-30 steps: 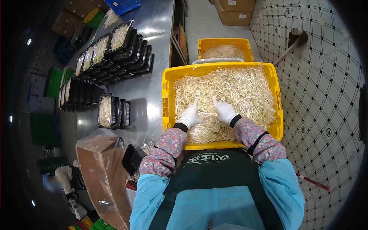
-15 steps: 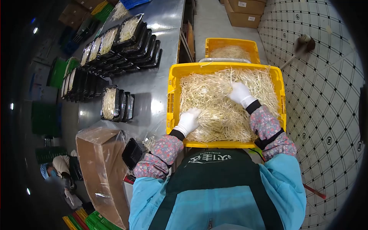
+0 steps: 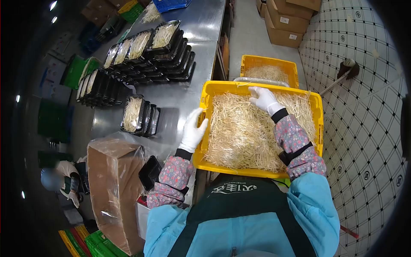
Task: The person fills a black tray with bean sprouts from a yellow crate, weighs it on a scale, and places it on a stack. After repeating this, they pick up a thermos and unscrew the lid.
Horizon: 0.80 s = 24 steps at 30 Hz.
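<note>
A yellow crate [image 3: 317, 124] full of pale bean sprouts [image 3: 239, 132] stands in front of me. My left hand [image 3: 192, 130], in a white glove, is at the crate's left rim, thumb apart from the fingers and nothing in it. Above the far part of the sprouts is my right hand [image 3: 263, 100], also gloved, its fingers bent toward the left. Whether it holds any sprouts cannot be made out. Left of the crate, a short stack of black trays of sprouts [image 3: 132, 114] sits on the metal table [image 3: 171, 103].
Many filled black trays [image 3: 171, 55] are stacked at the back left. An empty black tray [image 3: 150, 172] lies beside a plastic-lined cardboard box [image 3: 113, 184]. Behind the crate is a second yellow crate [image 3: 292, 70]. A co-worker [image 3: 64, 177] is at the far left.
My left hand has moved off the sprouts to the crate's left rim and opened. My right hand is nearer the crate's far edge. The whole view has shifted slightly.
</note>
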Available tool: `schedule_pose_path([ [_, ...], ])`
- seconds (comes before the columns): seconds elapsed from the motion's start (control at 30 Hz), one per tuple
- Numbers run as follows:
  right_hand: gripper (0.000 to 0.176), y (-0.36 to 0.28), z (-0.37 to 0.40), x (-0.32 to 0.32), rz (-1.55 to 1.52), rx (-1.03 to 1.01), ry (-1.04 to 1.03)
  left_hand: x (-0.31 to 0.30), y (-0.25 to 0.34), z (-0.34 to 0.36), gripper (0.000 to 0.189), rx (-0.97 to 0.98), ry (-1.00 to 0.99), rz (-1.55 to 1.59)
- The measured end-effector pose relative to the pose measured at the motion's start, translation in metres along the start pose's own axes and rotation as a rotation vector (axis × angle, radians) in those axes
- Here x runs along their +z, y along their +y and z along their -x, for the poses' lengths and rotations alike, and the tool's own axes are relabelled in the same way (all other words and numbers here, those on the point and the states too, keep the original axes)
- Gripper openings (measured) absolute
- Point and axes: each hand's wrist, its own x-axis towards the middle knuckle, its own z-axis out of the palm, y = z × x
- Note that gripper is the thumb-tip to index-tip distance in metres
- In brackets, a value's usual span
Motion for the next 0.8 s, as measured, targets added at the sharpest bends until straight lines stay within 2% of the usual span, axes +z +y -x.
schedule_pose_path([
  [0.03, 0.073, -0.002, -0.011, -0.001, 0.059, -0.014, 0.146, 0.001, -0.006, -0.011, 0.054, 0.086, 0.124, -0.133],
  [0.1, 0.074, 0.018, -0.045, 0.028, 0.173, -0.22, 0.421, 0.024, -0.024, -0.026, 0.061, 0.04, 0.106, -0.227],
  [0.13, 0.08, 0.014, -0.05, 0.035, 0.248, -0.195, 0.325, 0.038, -0.026, -0.025, 0.065, 0.011, 0.094, -0.271],
  [0.17, 0.077, 0.01, -0.049, 0.048, 0.347, -0.189, 0.239, 0.053, -0.026, -0.019, 0.063, 0.061, 0.021, -0.218],
  [0.23, 0.069, -0.01, -0.02, 0.066, 0.544, -0.295, 0.047, 0.067, -0.004, 0.004, 0.057, 0.259, -0.302, -0.461],
  [0.3, 0.065, -0.005, -0.006, 0.078, 0.126, -0.216, -0.347, 0.063, 0.009, 0.029, 0.052, 0.029, -0.477, 0.162],
  [0.33, 0.066, 0.003, 0.003, 0.086, -0.009, -0.324, -0.2, 0.056, 0.009, 0.038, 0.048, 0.06, -0.369, 0.113],
  [0.37, 0.071, 0.014, 0.007, 0.089, 0.015, -0.19, -0.128, 0.044, 0.004, 0.044, 0.046, 0.048, -0.288, 0.163],
  [0.43, 0.086, 0.019, 0.015, 0.089, -0.147, 0.015, 0.032, 0.009, 0.017, 0.047, 0.045, -0.17, -0.179, 0.493],
  [0.53, 0.108, 0.001, 0.027, 0.11, -0.051, -0.004, -0.117, -0.033, 0.023, 0.054, 0.047, -0.242, -0.089, 0.606],
  [0.63, 0.128, -0.047, 0.064, 0.109, 0.245, -0.094, -0.344, -0.059, 0.012, 0.074, 0.047, -0.345, 0.108, 0.725],
  [0.7, 0.134, -0.076, 0.093, 0.103, 0.383, -0.13, -0.365, -0.085, 0.005, 0.089, 0.047, -0.363, 0.224, 0.536],
  [0.8, 0.142, -0.086, 0.111, 0.121, 0.506, -0.127, -0.315, -0.107, -0.02, 0.123, 0.045, -0.45, 0.432, 0.457],
])
